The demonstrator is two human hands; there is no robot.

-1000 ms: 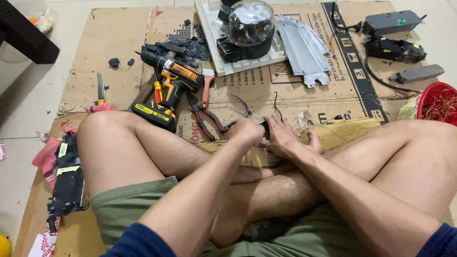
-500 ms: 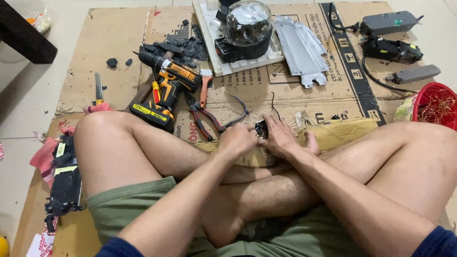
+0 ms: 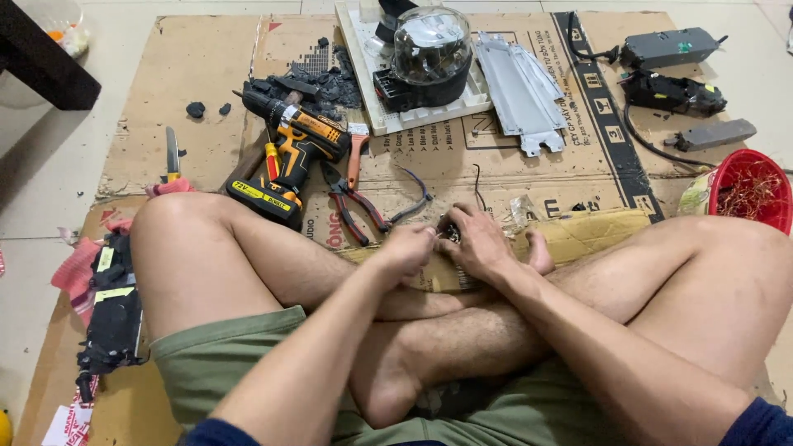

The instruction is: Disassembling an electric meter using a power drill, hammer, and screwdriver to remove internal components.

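Observation:
I sit cross-legged on flattened cardboard (image 3: 190, 107). My left hand (image 3: 409, 246) and my right hand (image 3: 477, 241) meet just past my shins, both closed around a small dark part (image 3: 448, 232) that shows only between the fingers. Red-handled pliers (image 3: 357, 208) lie on the cardboard just beyond my left hand. A yellow and black cordless drill (image 3: 289, 161) lies beyond my left knee, with a red-handled screwdriver (image 3: 271, 157) beside it.
A white tray (image 3: 363, 78) at the back holds a clear dome unit (image 3: 431, 45). A grey metal plate (image 3: 520, 91) lies right of it. Black adapters (image 3: 673, 83) and a red basket (image 3: 752, 188) sit far right. A knife (image 3: 172, 153) and black board (image 3: 111, 310) lie left.
My hands have stayed together on the small part with only slight finger movement. The view has shifted a little.

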